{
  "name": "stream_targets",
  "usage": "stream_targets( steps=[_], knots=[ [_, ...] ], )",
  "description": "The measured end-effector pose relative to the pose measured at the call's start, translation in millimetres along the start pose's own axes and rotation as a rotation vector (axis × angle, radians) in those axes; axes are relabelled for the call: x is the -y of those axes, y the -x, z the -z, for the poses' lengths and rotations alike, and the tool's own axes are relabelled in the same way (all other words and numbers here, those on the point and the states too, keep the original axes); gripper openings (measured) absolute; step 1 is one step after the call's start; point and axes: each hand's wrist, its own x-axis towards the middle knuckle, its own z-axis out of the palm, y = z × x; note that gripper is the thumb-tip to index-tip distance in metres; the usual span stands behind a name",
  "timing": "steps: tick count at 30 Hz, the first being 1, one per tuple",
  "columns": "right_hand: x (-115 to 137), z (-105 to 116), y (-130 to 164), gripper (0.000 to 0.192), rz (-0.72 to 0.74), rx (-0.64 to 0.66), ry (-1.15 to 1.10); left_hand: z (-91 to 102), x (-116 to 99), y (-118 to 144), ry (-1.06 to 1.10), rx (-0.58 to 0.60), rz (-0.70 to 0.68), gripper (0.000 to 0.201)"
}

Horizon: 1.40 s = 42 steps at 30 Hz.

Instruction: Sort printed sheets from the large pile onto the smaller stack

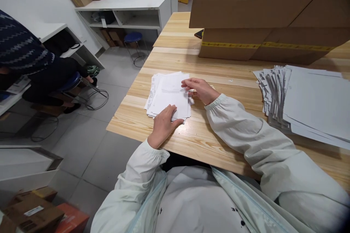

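A small stack of white printed paper sheets (171, 98) lies on the wooden table, its edges uneven and fanned out at the left. My left hand (165, 122) rests flat on the near edge of the stack, fingers stretched and thumb apart. At the stack's right edge, my right hand (201, 90) hovers with its fingers loosely bent over the top sheet and the thumb lower down. A gap shows between those fingers and the thumb, and no sheet is visibly gripped there.
A bigger pile of papers (314, 102) lies on the table (218, 131) to the right. Large cardboard boxes (268, 0) stand behind it, with a dark phone-like object (199, 34) beside them. At left, a person (24, 47) sits on a stool. Another blue stool (133, 37) stands near white shelves (123, 2).
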Motion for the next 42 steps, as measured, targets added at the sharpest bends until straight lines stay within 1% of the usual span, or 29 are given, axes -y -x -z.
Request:
stream_targets(
  steps=[2,4,6,8,9,10,11,12,13,14,16,17,18,19,21,22,23,24,26,27,30,33,35,38,42],
  knots=[
    [-4,0,0,0.027,0.021,0.063,0.093,-0.8,1,0,-0.001,-0.012,-0.001,0.048],
    [-8,1,3,0.026,0.048,0.16,0.169,-1.3,1,1,-0.003,-0.013,-0.009,0.049],
    [-8,1,7,0.025,0.079,0.252,0.194,-1.3,1,1,-0.005,-0.006,-0.002,0.051],
    [-5,-2,12,0.023,0.117,0.303,0.184,-0.8,0,2,0.008,-0.003,0.015,0.054],
    [-2,-4,13,0.023,0.134,0.316,0.172,-0.3,-1,1,0.023,-0.005,0.021,0.052],
    [2,-6,15,0.022,0.149,0.328,0.159,0.4,-1,1,0.038,-0.007,0.026,0.046],
    [5,-9,15,0.022,0.167,0.337,0.15,1.3,-1,0,0.049,-0.013,0.038,0.035],
    [8,-12,16,0.022,0.197,0.328,0.148,2.4,-1,-1,0.056,-0.029,0.062,0.023],
    [9,-15,17,0.022,0.246,0.287,0.151,3.6,-1,-2,0.065,-0.052,0.097,0.013],
    [8,-17,18,0.023,0.309,0.209,0.157,5.0,0,-4,0.083,-0.079,0.14,0.01],
    [2,-19,21,0.025,0.429,-0.025,0.147,7.5,1,-6,0.166,-0.135,0.213,0.018],
    [-4,-20,23,0.024,0.446,-0.139,0.118,8.5,1,-6,0.227,-0.156,0.234,0.022],
    [-11,-21,26,0.023,0.418,-0.217,0.078,9.3,2,-6,0.292,-0.169,0.244,0.025],
    [-19,-22,29,0.021,0.35,-0.248,0.034,9.7,3,-6,0.353,-0.178,0.249,0.027],
    [-33,-25,35,0.021,0.173,-0.214,-0.038,10.4,5,-4,0.458,-0.192,0.251,0.028],
    [-40,-28,38,0.023,0.108,-0.178,-0.062,11.1,5,-3,0.508,-0.188,0.245,0.027],
    [-44,-32,40,0.025,0.077,-0.147,-0.076,12.2,6,-3,0.554,-0.174,0.237,0.025],
    [-48,-36,41,0.027,0.076,-0.123,-0.082,13.8,7,-2,0.599,-0.15,0.224,0.022],
    [-51,-43,42,0.032,0.119,-0.088,-0.073,18.4,8,-3,0.696,-0.074,0.195,0.017],
    [-51,-47,41,0.033,0.141,-0.069,-0.059,20.9,8,-4,0.744,-0.035,0.184,0.019],
    [-51,-52,40,0.038,0.18,-0.021,-0.001,25.7,12,-12,0.899,0.025,0.188,0.034],
    [-53,-53,40,0.039,0.21,0.001,0.074,23.9,17,-21,1.013,0.038,0.239,0.044],
    [-54,-52,41,0.038,0.216,-0.002,0.11,21.1,20,-25,1.04,0.051,0.265,0.046],
    [-55,-52,41,0.037,0.214,-0.01,0.124,18.5,22,-24,1.017,0.046,0.28,0.043],
    [-56,-51,41,0.037,0.212,-0.002,0.117,17.4,23,-22,0.979,0.01,0.29,0.039]
  ],
)
